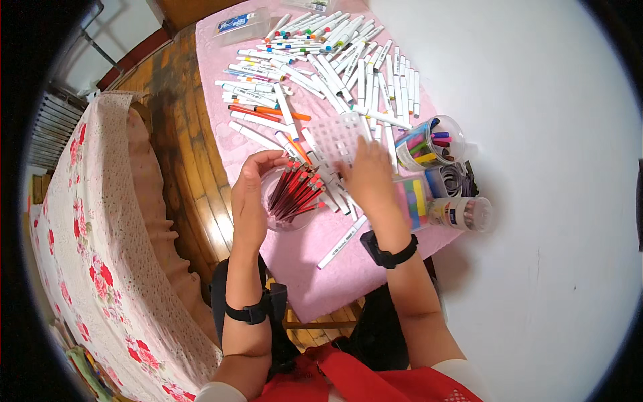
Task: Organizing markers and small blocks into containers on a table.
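My left hand is cupped along the left side of a round clear plastic tub, fingers curving past its far rim. I cannot tell whether it grips the tub. Red pencils with dark shafts stand bundled and slanted inside. My right hand, slightly blurred, is over the near right edge of a translucent plastic grid holder. Its fingertips are partly hidden, so a hold cannot be made out. White markers lie between my hands, and one white marker lies apart, nearer to me.
Many white markers cover the far part of the pink-covered table. At right are a tub of coloured pens, a box of coloured blocks and a clear jar. A clear case sits far left.
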### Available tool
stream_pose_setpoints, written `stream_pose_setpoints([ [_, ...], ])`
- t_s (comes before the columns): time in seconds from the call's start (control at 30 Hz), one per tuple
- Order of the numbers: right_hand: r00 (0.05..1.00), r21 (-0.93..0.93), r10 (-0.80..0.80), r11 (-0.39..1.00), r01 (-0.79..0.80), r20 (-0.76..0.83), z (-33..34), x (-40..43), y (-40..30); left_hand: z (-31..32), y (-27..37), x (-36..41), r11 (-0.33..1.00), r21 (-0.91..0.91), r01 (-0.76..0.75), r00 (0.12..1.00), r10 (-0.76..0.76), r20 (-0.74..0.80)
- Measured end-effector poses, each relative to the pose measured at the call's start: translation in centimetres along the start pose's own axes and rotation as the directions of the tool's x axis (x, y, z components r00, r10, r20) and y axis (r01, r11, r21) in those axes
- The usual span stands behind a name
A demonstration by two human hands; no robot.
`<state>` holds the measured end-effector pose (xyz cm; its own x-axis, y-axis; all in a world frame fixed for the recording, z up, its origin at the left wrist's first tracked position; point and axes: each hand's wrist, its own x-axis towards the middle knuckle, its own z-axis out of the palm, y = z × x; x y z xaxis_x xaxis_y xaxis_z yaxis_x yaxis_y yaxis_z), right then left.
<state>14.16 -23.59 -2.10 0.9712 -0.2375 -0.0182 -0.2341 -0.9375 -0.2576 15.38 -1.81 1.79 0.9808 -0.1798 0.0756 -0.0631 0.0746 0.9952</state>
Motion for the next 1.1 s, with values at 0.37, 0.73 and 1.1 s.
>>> stream_pose_setpoints([
  [0.37, 0.991, 0.03, 0.014, 1.0, -0.01, -0.132, -1.0, -0.4, -0.5, -0.1, -0.1, 0.0, 0.999, 0.028, 0.022, 1.0, -0.022, -0.02],
  [0.73, 0.991, 0.058, -0.135, 0.989, 0.136, -0.028, 0.2, 0.8, 0.6, 0.0, 0.1, 0.2, 1.0, 0.021, 0.023, 1.0, -0.022, -0.016],
  [1.1, 0.874, -0.156, -0.229, 0.934, 0.321, 0.43, -3.0, -5.0, -0.7, 0.0, -0.2, -0.1, 1.0, 0.001, 0.015, 0.999, -0.015, 0.031],
])
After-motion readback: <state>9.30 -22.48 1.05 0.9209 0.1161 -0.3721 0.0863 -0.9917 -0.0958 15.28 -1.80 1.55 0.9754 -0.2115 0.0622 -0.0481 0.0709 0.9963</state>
